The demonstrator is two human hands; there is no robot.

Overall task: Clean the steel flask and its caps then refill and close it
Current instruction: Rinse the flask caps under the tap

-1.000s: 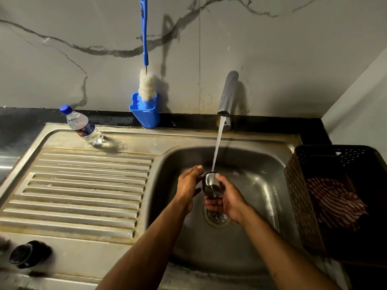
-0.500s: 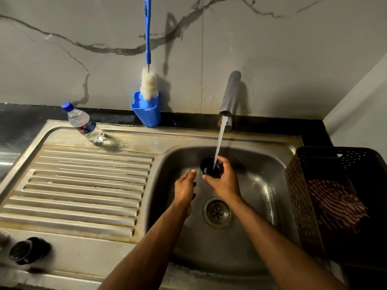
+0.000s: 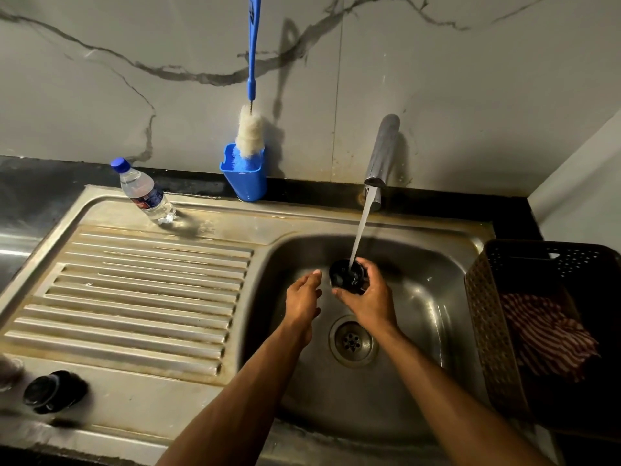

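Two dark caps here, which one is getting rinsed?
The cap that the right hand holds under the tap's stream, over the sink. The other cap sits dry on the drainboard's near left corner.

Glossy steel sink (image 3: 437, 264), wet black cap (image 3: 342, 277)

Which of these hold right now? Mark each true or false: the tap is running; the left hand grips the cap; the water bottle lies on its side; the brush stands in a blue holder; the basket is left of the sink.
1. The tap is running: true.
2. The left hand grips the cap: false, the right hand holds it; the left is open beside it.
3. The water bottle lies flat: false, it stands upright.
4. The brush stands in the blue holder: true.
5. The basket sits left of the sink: false, right.
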